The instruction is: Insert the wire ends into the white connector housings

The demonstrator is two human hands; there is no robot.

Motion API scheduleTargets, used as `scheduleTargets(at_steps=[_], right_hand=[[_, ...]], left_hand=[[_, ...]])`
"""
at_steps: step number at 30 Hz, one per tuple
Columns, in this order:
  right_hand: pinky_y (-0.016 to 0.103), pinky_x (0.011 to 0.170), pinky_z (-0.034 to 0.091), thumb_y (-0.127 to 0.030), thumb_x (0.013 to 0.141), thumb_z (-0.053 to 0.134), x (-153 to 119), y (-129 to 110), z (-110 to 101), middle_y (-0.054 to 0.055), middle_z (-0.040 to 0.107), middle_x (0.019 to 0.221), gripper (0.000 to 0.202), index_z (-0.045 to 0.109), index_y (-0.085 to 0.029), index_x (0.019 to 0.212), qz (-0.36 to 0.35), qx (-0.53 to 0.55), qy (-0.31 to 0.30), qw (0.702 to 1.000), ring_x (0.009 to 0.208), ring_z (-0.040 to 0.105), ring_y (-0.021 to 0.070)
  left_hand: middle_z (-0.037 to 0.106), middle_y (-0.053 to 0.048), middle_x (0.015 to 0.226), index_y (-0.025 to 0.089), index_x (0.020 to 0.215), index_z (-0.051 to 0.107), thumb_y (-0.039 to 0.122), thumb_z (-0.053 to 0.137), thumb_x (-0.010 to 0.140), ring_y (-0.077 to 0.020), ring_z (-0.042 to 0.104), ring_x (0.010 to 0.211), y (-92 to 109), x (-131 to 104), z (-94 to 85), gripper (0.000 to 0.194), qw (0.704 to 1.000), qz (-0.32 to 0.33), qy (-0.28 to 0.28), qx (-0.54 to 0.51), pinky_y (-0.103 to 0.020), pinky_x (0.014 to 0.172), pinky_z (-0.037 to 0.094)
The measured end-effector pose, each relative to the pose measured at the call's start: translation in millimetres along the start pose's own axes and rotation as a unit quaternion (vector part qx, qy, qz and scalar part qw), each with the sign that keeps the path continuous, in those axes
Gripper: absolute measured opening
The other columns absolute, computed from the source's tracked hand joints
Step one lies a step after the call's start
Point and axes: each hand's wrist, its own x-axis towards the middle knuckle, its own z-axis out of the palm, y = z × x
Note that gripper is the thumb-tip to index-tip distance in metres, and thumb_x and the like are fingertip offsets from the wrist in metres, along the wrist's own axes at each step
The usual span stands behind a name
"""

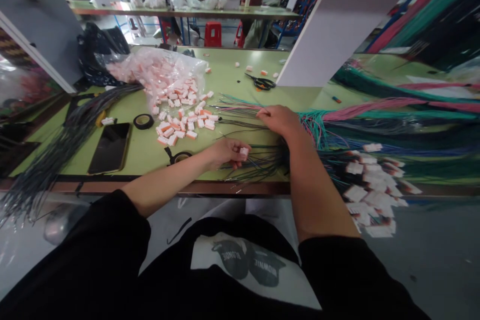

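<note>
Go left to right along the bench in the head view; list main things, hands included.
Dark wires, phone, black tape roll beside it, loose connectors, left hand, right hand, cluster of white connectors.

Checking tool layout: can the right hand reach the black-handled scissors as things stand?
Likely yes: the scissors lie beyond the right hand, with green tabletop apparently free between, though that hand is at pink wires.

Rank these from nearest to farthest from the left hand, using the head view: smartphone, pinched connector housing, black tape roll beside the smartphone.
1. Connector housing: between the fingertips of the left hand.
2. Black tape roll: left of the hand.
3. Smartphone: farther left, past the roll.
</note>
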Motion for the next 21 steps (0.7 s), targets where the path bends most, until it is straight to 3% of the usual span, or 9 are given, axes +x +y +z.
scheduleTargets(at_steps=[2,4,7,9,11,16,21], right_hand=[[0.026,0.064,0.041,-0.030,0.073,0.055,-12,-2,-4,0.002,0.065,0.071,0.022,0.070,-0.020,0.086,-0.076,0.148,-0.022,0.986,0.069,0.057,0.0155],[0.025,0.063,0.042,-0.034,0.070,0.058,-26,-6,-3,-0.001,0.062,0.067,0.028,0.068,-0.021,0.093,-0.127,0.287,-0.062,0.947,0.065,0.055,0.0125],[0.025,0.061,0.043,-0.037,0.064,0.064,-43,-10,5,-0.002,0.061,0.068,0.032,0.066,-0.020,0.091,-0.125,0.420,-0.087,0.895,0.063,0.054,0.0108],[0.025,0.061,0.043,-0.036,0.064,0.064,-52,-10,11,-0.001,0.062,0.069,0.025,0.065,-0.019,0.082,-0.104,0.455,-0.074,0.881,0.061,0.054,0.0104],[0.025,0.061,0.043,-0.036,0.065,0.063,-60,-9,13,-0.001,0.063,0.068,0.021,0.065,-0.018,0.075,-0.089,0.452,-0.046,0.887,0.061,0.054,0.0104],[0.026,0.062,0.042,-0.030,0.068,0.058,-78,-8,8,0.000,0.064,0.068,0.014,0.065,-0.018,0.070,-0.080,0.340,0.030,0.936,0.064,0.055,0.0126],[0.026,0.061,0.041,-0.026,0.070,0.054,-91,-4,8,0.001,0.064,0.068,0.014,0.065,-0.019,0.068,-0.084,0.256,0.058,0.961,0.063,0.054,0.0131]], left_hand=[[0.058,0.004,0.059,0.010,0.094,0.056,0.004,0.063,0.071,-0.0038,0.052,0.044,1,-1,0.5,0.025,1.000,0.010,0.006,-0.006,-0.017,0.045,0.039],[0.057,0.005,0.060,0.010,0.097,0.053,0.004,0.063,0.071,-0.0037,0.053,0.045,1,-1,0.8,0.029,1.000,0.026,0.009,-0.011,-0.017,0.046,0.040],[0.056,0.006,0.059,0.012,0.102,0.049,0.006,0.064,0.071,-0.0038,0.053,0.046,2,-1,0.7,0.035,0.999,0.049,0.014,-0.012,-0.018,0.049,0.042],[0.055,0.007,0.058,0.012,0.099,0.048,0.006,0.064,0.071,-0.0041,0.053,0.046,2,0,0.3,0.033,0.998,0.058,0.018,-0.012,-0.018,0.051,0.042],[0.055,0.006,0.058,0.012,0.095,0.048,0.006,0.064,0.070,-0.0047,0.054,0.047,2,1,-0.2,0.030,0.998,0.059,0.015,-0.012,-0.019,0.051,0.043],[0.057,0.005,0.062,0.013,0.089,0.049,0.008,0.068,0.066,-0.0042,0.053,0.049,-1,2,-1.5,0.030,0.997,0.064,0.006,-0.036,-0.018,0.051,0.042],[0.057,0.005,0.063,0.013,0.085,0.050,0.008,0.068,0.065,-0.0033,0.052,0.049,-2,2,-0.3,0.027,0.997,0.061,0.004,-0.051,-0.017,0.050,0.041]])
